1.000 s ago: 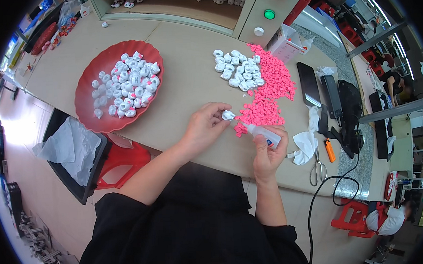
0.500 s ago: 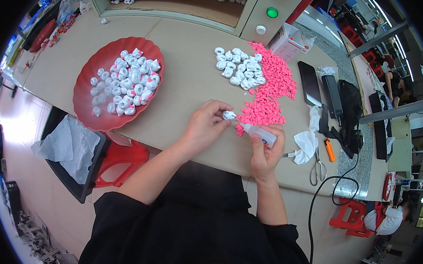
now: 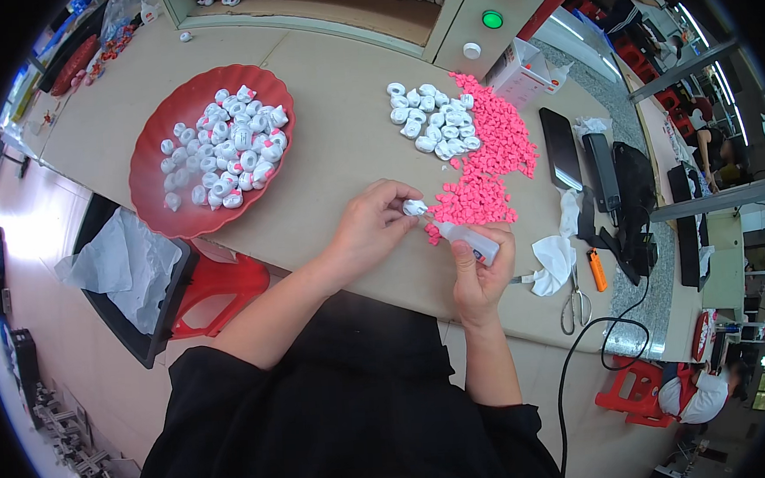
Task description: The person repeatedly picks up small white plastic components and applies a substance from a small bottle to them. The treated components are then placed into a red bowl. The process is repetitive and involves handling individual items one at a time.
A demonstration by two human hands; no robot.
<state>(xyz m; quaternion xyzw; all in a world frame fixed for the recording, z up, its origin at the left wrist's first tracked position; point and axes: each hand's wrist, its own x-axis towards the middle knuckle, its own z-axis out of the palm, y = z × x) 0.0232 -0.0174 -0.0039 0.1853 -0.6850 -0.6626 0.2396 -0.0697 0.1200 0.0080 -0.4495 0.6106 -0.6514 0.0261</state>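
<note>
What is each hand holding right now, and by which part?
The left hand pinches a small white piece by its left edge, in the fingertips. The right hand grips the squeeze bottle around its body, nozzle left free.

bowl (image 3: 147,170) left on table (image 3: 338,93), bottle (image 3: 470,241) in right grip (image 3: 481,281), phone (image 3: 559,147) farther right

A small white piece (image 3: 414,207) sits pinched between thumb and fingers of the left hand (image 3: 372,218), its right end jutting past the fingertips. Just beside that grip, a translucent bottle (image 3: 468,242) tilts in the right hand (image 3: 483,275), its base toward the palm and narrow tip angled at the piece; whether the two touch is too small to tell.
</note>
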